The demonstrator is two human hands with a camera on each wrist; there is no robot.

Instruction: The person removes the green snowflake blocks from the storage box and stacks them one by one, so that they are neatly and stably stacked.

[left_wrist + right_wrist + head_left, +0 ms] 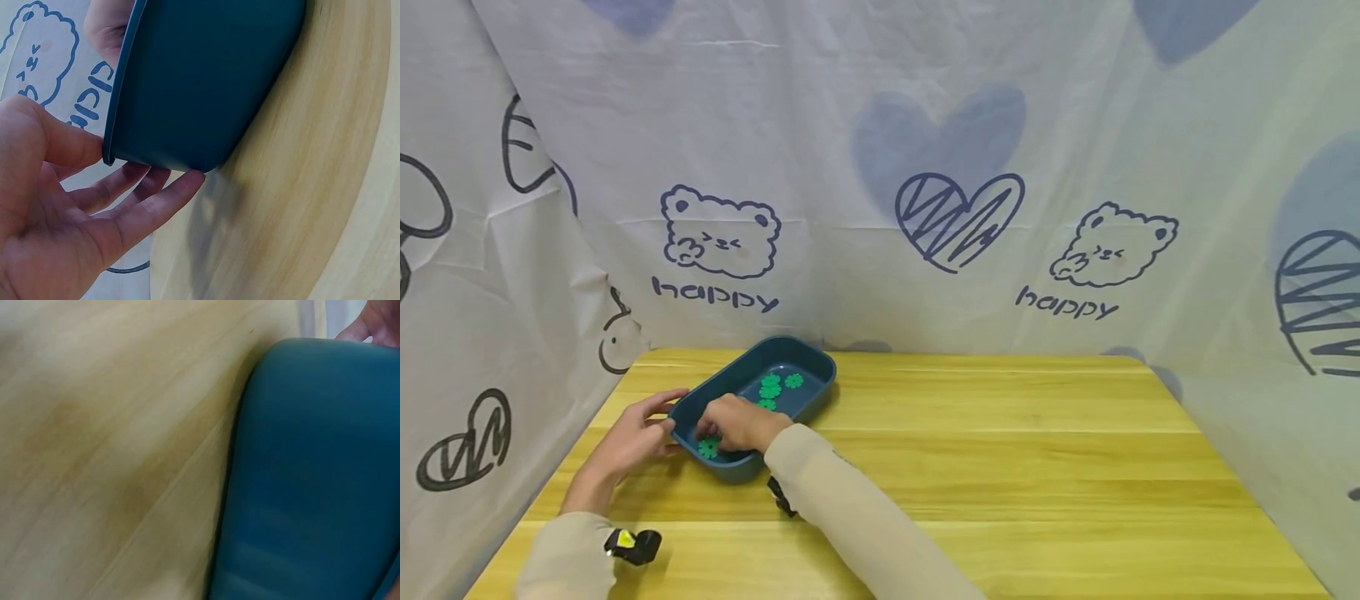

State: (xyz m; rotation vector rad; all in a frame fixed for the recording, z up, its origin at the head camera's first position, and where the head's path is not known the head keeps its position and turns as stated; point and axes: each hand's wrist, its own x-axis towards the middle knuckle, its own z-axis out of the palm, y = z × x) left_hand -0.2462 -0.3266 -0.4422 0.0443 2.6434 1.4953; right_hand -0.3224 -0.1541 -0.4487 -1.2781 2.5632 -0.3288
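Observation:
A dark teal oblong plastic bin [816, 406] stands slanted on the left part of the table. Several green snowflake-shaped plastic discs [793, 381] lie on its floor. At the bin's near-left end my left hand [638, 437] holds it, thumb on the rim and fingertips against the outer wall, as the left wrist view shows. My right hand [739, 421] reaches over the near side into the bin, fingers bent downward beside a green disc [708, 449]. Its fingertips are partly hidden, so whether they pinch a disc is unclear. The right wrist view shows mostly the bin's outer wall [312, 469].
The bin rests on a yellow wood-grain table [1037, 467], which stretches far to the right. A white cloth [842, 275] printed with bears and hearts hangs behind the table and along both sides. Small black wrist cameras sit at both sleeves.

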